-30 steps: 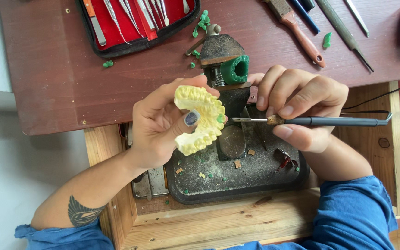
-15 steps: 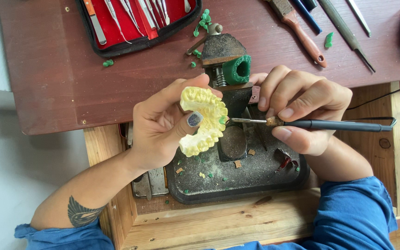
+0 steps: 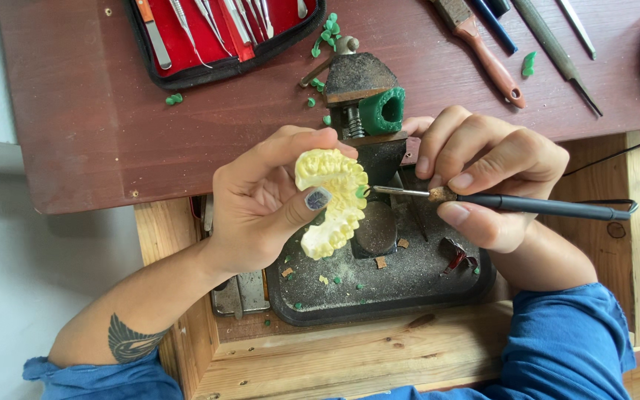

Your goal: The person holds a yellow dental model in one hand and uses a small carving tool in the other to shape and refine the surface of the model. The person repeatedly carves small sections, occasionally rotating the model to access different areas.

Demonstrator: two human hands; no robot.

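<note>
The left hand [image 3: 261, 204] grips a pale yellow horseshoe-shaped dental cast [image 3: 332, 200] between thumb and fingers; the right hand [image 3: 483, 174] pinches a slim black-handled metal-tipped tool [image 3: 505, 201], its tip touching the cast's near edge; green wax crumbs [image 3: 324, 30] lie beyond both hands, so the work looks under way, unfinished.

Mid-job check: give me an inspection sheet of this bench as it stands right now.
Surface: reddish-brown bench top above a wooden drawer frame.
Job's things: pale yellow dental cast in left hand; black-handled tool in right hand, tip at the cast.
Clutter: green wax bits, dark dusty tray, small vise with green block, red-lined instrument case, files.
Hands: both gripping.
Cables: black cord on the right.
Surroundings: pale floor.
</note>
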